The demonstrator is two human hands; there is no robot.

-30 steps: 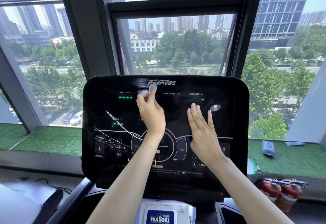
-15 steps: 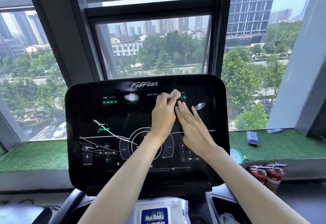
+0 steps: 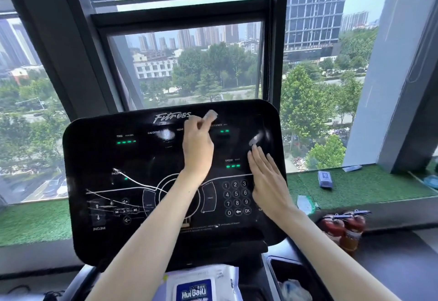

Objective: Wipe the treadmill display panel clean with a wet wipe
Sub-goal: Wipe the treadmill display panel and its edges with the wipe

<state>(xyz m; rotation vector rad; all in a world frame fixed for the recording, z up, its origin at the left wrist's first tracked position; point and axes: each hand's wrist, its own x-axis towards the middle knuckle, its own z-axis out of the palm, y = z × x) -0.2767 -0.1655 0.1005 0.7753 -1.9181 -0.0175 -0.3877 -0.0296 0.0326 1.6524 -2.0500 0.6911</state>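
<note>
Hands at work on a glossy black treadmill display panel (image 3: 106, 158) before a high city window (image 3: 189, 68). From the head camera we see the left hand (image 3: 198, 144) raised to the panel's top edge, just right of the "Fitness" lettering (image 3: 171, 117). Its grip pinches a small crumpled white wet wipe (image 3: 211, 115). The right hand (image 3: 267, 175) lies on the panel's right side, just beside the number keypad (image 3: 236, 197), its grip flat, fingers straight and closing on nothing. Green readouts (image 3: 126, 142) glow on the panel. Below it we make out a blue-labelled white pack of wipes (image 3: 196, 289). A small blue packet (image 3: 324, 179) sits on the green turf ledge (image 3: 379, 182) at right, and two red fire extinguishers (image 3: 341, 227) stand beneath.
</note>
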